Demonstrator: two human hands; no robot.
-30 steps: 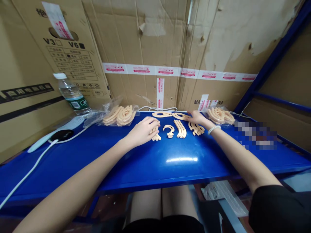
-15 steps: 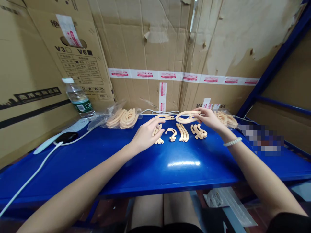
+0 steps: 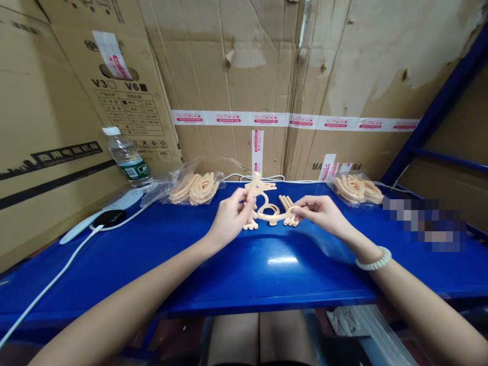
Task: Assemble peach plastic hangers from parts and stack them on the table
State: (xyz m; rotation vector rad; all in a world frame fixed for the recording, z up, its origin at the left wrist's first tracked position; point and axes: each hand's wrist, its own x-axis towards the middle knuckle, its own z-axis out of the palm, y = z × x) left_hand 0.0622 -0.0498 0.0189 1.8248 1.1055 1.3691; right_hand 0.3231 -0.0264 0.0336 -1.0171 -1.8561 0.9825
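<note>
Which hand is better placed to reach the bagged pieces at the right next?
The right hand, probably: it is nearer the bagged pieces. The left hand is farther off, at the other end of the curved piece both hold.

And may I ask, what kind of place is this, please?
Possibly a makeshift workshop bench: a blue table backed by cardboard, bagged beige pieces near its back edge, and a curved piece held by the left hand and right hand.

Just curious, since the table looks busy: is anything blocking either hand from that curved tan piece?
Nothing visible is: the left hand and right hand both hold the curved tan piece; the loose strips lie behind it.
</note>
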